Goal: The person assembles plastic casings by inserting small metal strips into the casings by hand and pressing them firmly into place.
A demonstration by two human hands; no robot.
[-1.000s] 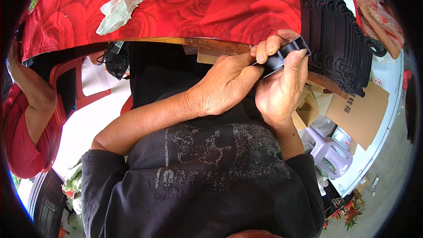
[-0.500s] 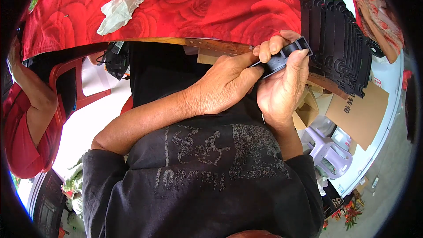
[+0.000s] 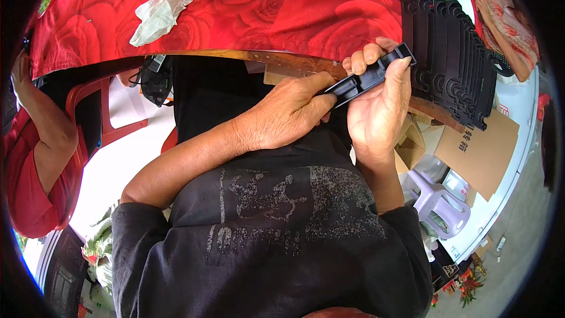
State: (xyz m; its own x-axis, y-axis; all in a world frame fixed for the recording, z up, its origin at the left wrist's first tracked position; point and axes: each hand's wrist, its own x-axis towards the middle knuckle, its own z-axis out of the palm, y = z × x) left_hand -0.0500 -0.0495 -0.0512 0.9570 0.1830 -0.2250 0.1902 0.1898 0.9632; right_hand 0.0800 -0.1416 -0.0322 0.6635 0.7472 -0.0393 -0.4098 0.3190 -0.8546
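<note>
Across the table we see a red cloth (image 3: pixel 247 20), soft and printed with large roses, its edge hanging beside a strip of brown wood. On its right side lies a row of black parts (image 3: pixel 450 53), slim, rigid-looking and packed side by side, with rounded, hooked ends; we cannot tell whether these are finished or waiting. Our left hand (image 3: pixel 291 109) pinches the lower-left end of a black piece (image 3: pixel 368 82) between thumb and forefinger, while our right hand (image 3: pixel 379 112) clasps its other end, thumb on the near side and fingers curled over the far side. The piece slants between both hands, by the table's near edge: a narrow, open channel, seemingly moulded plastic, with straight walls, inner ribs and a dull sheen. We judge this one still being worked, since neither hand has let go; how many remain, we cannot say. Farther left rests a crumpled white tissue (image 3: pixel 160 16), thin and creased.
</note>
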